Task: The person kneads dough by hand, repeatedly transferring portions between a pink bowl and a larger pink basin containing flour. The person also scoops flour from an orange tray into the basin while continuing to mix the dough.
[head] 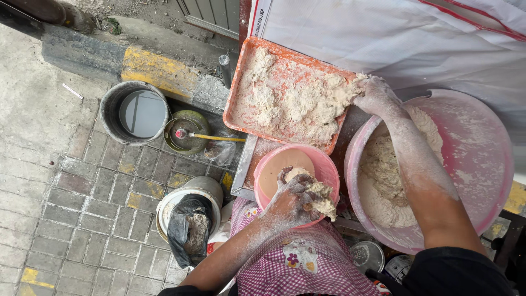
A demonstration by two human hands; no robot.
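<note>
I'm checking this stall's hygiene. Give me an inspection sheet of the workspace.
Surface: metal table edge, floury.
Job's things: orange tray of floured dough; small pink bowl; large pink basin of flour.
Clutter: bag-lined bucket, water bucket, green gas cylinder.
Hands: left hand grips a dough lump; right hand presses the tray's dough.
Cables: nothing seen.
Surroundings: paved ground, white sheet.

Left hand point(293, 200) clutches dough point(320, 196) (floury); right hand point(375, 96) touches tray point(241, 82).
</note>
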